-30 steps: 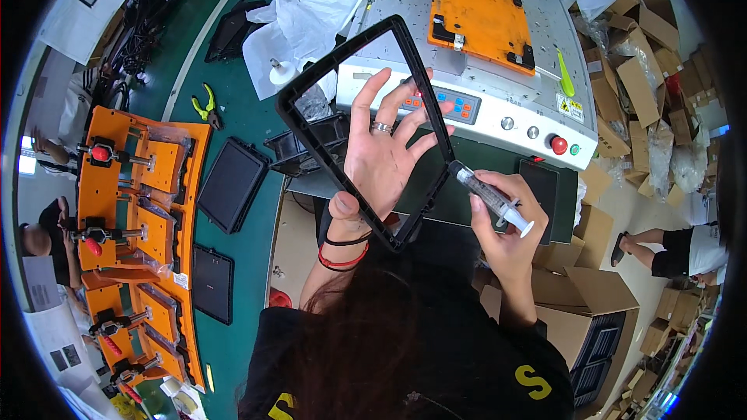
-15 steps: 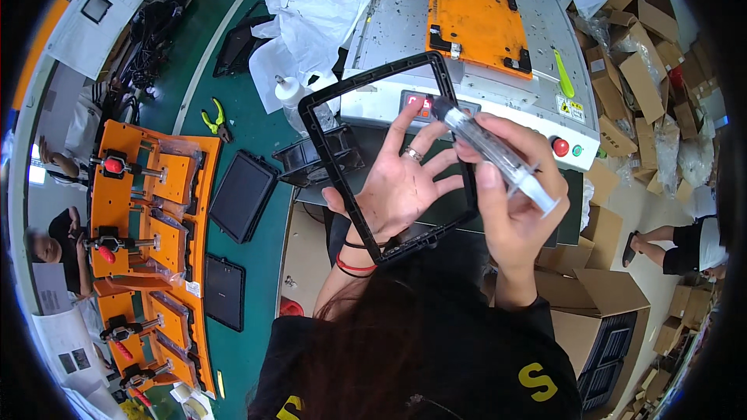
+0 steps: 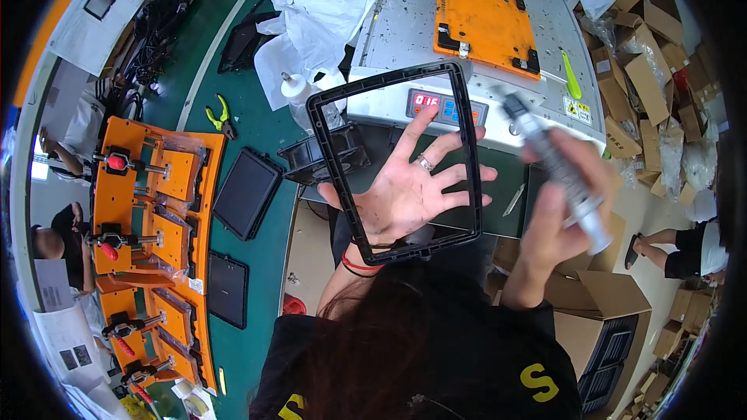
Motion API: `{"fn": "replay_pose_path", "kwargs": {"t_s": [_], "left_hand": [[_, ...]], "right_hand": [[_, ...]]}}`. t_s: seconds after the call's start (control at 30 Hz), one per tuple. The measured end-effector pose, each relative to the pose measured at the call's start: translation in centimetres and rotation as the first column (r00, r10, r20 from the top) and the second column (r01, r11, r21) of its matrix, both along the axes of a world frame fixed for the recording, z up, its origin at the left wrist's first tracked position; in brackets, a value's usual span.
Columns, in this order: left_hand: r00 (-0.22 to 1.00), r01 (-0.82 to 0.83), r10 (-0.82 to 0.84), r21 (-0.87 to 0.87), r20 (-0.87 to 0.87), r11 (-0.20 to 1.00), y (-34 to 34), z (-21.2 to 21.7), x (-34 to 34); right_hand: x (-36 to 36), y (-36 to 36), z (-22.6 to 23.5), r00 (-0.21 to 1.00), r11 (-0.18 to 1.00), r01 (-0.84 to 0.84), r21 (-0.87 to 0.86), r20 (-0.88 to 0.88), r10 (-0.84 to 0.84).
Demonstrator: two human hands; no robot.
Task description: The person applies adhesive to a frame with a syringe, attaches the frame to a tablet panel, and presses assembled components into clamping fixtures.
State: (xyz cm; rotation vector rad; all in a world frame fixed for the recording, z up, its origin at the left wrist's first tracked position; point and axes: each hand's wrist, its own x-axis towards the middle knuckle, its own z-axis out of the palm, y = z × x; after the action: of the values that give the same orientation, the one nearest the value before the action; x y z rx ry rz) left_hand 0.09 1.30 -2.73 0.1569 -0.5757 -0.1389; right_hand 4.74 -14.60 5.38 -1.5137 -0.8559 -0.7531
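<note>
Green desk (image 3: 264,264) off left, unfilled black frame (image 3: 385,82) is propped on the spread left hand (image 3: 412,194), syringe (image 3: 554,157) is clamped clear in the right hand (image 3: 546,235), edge progress can't be told tbh.

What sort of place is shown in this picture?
Probably an assembly workshop: orange clamp fixtures on a green bench, a machine with a control panel, and piled cardboard boxes.

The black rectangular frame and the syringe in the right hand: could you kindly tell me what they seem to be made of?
Black rectangular frame: probably moulded plastic with a matte finish, judging by its thin, notched rim.

Syringe: likely clear plastic, as its translucent-looking barrel suggests; motion blur leaves its finish uncertain.
</note>
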Motion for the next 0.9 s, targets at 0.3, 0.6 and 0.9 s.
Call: {"fn": "replay_pose_path", "kwargs": {"t_s": [0.3,0.6,0.9], "left_hand": [[0.99,0.092,-0.108,-0.155,-0.095,0.984,-0.5,-0.3,0.3],[0.983,0.018,-0.091,-0.407,-0.161,0.913,-2.0,0.6,-0.3],[0.908,-0.275,0.28,0.061,-0.311,0.959,-2.2,0.4,-0.4]], "right_hand": [[2.6,-4.2,-1.8,0.976,0.962,-0.053,0.267,-0.191,0.107],[0.2,2.1,1.3,0.961,0.872,-0.261,-0.414,-0.022,0.276],[0.6,3.0,2.4,0.989,0.863,-0.088,-0.497,0.063,0.137]]}}
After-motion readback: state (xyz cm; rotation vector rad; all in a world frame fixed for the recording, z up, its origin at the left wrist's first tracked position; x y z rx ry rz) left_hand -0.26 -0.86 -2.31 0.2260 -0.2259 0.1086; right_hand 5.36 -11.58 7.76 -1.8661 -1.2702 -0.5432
